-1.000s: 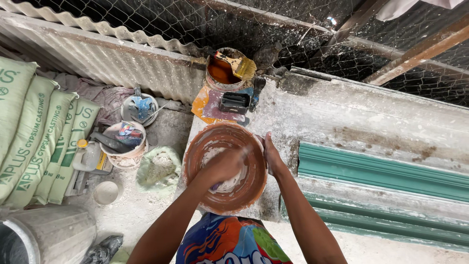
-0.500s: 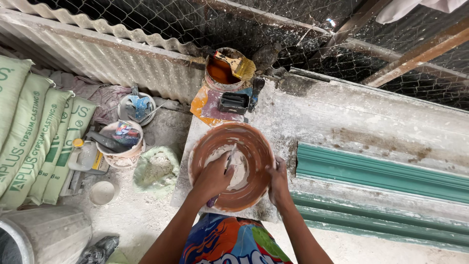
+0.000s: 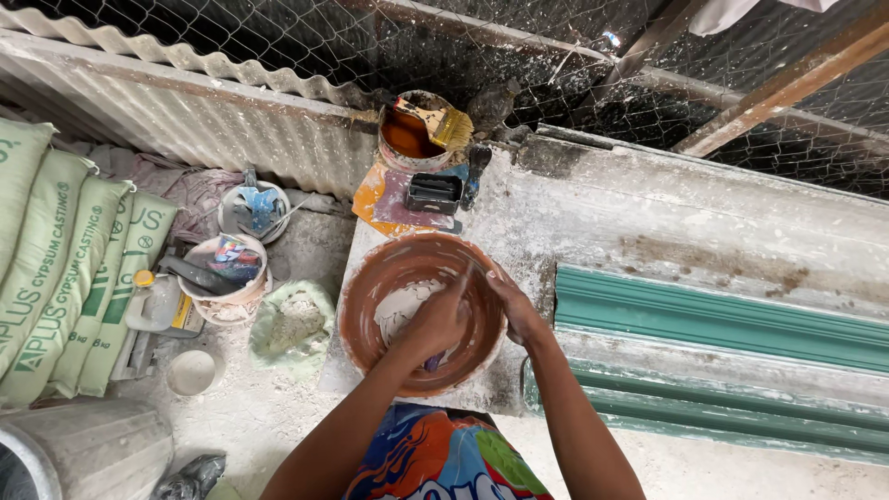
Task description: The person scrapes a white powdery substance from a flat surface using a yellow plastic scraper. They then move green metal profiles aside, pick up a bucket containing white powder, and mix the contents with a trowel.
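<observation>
Brown plastic basin [image 3: 370, 315] sits on the white-stained bench [image 3: 648, 213]. Left hand [image 3: 433, 324], fingers curled together, works the white paste [image 3: 400, 306] inside; right hand [image 3: 514, 306] clasps the rim at three o'clock. At twelve o'clock stands a paint tub [image 3: 407, 139] with its brush [image 3: 443, 122].

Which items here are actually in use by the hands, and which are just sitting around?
In use:
- brown bowl, smeared with white paste
- left hand, inside the bowl
- right hand, on the bowl's rim

Lying about:
- pot of orange liquid with a paintbrush across it
- green moulding
- stacked sacks
- buckets of tools
- grey bin
</observation>
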The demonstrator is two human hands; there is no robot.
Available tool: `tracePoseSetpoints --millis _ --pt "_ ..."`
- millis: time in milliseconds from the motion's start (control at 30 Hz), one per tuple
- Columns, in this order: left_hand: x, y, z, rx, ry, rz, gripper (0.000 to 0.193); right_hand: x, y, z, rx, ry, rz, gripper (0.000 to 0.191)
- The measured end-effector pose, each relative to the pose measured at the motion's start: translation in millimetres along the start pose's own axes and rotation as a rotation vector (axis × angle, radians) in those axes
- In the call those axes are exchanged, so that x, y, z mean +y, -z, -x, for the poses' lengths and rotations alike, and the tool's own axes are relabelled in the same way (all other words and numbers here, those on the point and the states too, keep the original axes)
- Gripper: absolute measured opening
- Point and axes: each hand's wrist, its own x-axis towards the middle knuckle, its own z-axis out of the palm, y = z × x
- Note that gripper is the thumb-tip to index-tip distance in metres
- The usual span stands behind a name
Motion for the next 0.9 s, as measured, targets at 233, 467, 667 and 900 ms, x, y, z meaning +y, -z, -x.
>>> tracePoseSetpoints --millis 233,467,667,900 --pt "-10.6 -2.3 5.4 0.254 0.045 -0.107 0.072 7.3 -3.8 -1.3 0.061 0.017 0.044 0.072" --pt "-13.1 2.7 2.7 0.031 0.161 -0.166 0.065 6.8 3.5 -13.0 0.190 -0.156 0.036 0.068" --pt "-13.7 5.3 2.4 -0.026 -0.224 -0.120 0.063 1.9 -4.7 -20.8 0.130 -0.041 -0.045 0.062" --pt "12.1 26.8 17.3 0.056 0.156 -0.056 0.072 -10.4 -16.0 -13.3 0.170 -0.097 0.071 0.060"
